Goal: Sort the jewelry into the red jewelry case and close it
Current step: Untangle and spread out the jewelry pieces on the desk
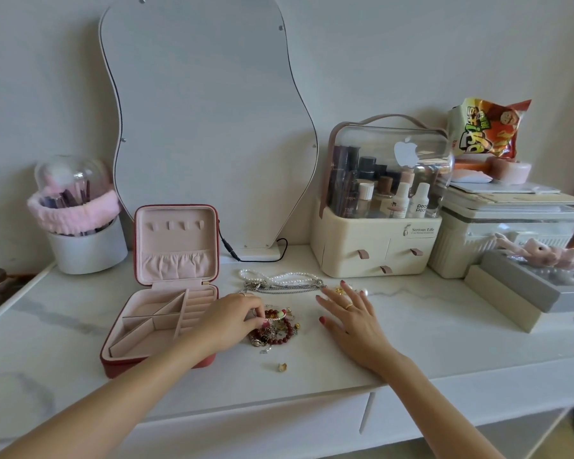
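- Left hand (232, 318): grip pinches a bracelet (274, 315) atop the jewelry pile (274, 329), just beside the open case (166, 313).
- Right hand (352, 314): fingers spread flat, holding nothing, on bare surface (428, 342) toward the front edge.

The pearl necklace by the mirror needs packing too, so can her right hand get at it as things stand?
Probably yes: the right hand lies open just in front of the pearl necklace, with nothing between them.

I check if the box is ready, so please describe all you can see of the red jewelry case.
The red jewelry case stands open on the white table, lid upright. Its lining looks like soft pink fabric: hooks and a gathered pocket in the lid, divided compartments and ring rolls in the base, all apparently empty. The left forearm crosses its front right corner.
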